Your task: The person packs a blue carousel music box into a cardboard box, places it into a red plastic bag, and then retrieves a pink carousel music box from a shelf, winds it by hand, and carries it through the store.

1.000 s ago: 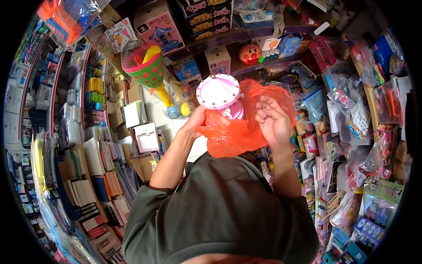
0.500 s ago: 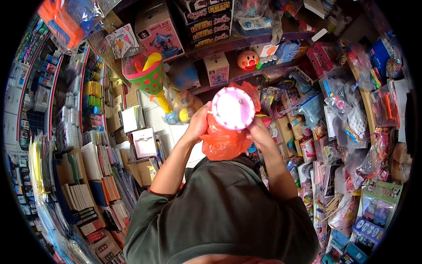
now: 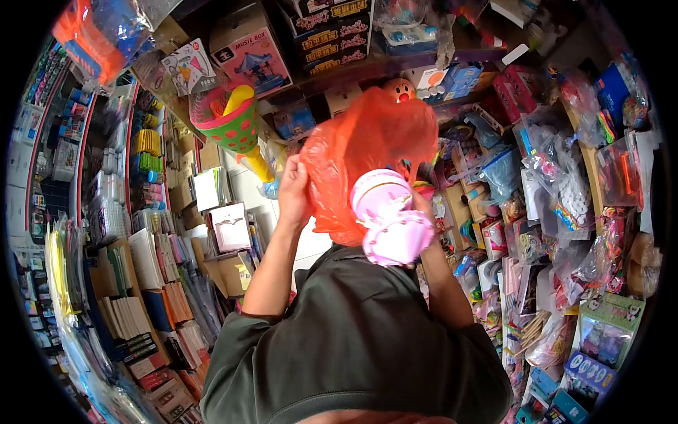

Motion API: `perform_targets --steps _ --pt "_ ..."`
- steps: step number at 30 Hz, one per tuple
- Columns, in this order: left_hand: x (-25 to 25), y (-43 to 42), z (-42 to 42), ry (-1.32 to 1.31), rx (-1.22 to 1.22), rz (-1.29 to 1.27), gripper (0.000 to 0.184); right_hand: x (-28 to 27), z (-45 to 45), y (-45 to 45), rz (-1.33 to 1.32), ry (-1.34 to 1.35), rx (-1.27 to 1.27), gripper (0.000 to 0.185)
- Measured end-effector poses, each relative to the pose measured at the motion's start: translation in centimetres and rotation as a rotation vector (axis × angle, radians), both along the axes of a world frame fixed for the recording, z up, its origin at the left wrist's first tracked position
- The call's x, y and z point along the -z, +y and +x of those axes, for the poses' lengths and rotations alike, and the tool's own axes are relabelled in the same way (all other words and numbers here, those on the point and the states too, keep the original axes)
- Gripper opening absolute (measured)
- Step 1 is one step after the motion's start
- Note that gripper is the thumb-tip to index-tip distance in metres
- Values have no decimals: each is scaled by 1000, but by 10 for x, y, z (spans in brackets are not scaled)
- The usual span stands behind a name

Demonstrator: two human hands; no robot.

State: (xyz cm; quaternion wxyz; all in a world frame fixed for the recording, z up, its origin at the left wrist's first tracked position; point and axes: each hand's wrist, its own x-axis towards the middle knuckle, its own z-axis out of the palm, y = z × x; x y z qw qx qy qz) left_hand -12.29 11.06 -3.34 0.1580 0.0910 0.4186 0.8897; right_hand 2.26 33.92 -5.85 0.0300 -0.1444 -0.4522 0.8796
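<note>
1. Crowded shelves [image 3: 544, 233] fill the right side, hung with bagged goods.
2. A rack of notebooks [image 3: 147, 258] stands on the left.
3. The person's dark shirt [image 3: 353, 339] takes up the near middle.
4. A red plastic bag [image 3: 332, 169] hangs in the air beyond the shirt, spread wide, its film thin enough to see through in places.
5. The pink carousel toy [image 3: 390, 215] is in front of the bag's near right part, tilted, its beaded round top toward the near side and its drum-like base farther off; whether any of it is inside the bag, I cannot tell.
6. A music box carton [image 3: 254, 60] sits at the far left.
7. The left hand [image 3: 293, 187] is closed on the bag's left edge, pinching the film.
8. The right hand [image 3: 421, 207] has hold of the toy's right side; most fingers are hidden, so I cannot tell how tightly they close.
9. A round red toy head [image 3: 400, 90] peeks out beyond the bag.
</note>
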Motion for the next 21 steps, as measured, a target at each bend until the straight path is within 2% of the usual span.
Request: perform_targets --steps 1,2,3,4,6,9,17,20,21 --pt "-16 -5 2 -91 6 46 26 -3 7 1 271 34 32 42" --pt "-30 -11 3 -180 11 92 29 0 14 3 264 30 32 42" --pt "-14 -31 -3 -165 10 59 35 3 22 7 -37 123 3 44" --pt "41 -69 -25 -84 388 415 38 7 30 11 -106 138 16 44" --pt "11 -77 -10 -257 80 262 41 19 44 21 -143 141 67 44" --pt "12 -93 -4 -300 44 256 49 45 60 47 -175 158 136 44" --pt "2 -114 16 -357 -24 295 84 108 80 112 -333 281 218 47" --pt "-9 -136 30 -315 -113 299 98 120 79 121 -398 296 172 48" --pt "-11 -142 35 -209 -164 259 100 123 77 123 -416 300 147 49"
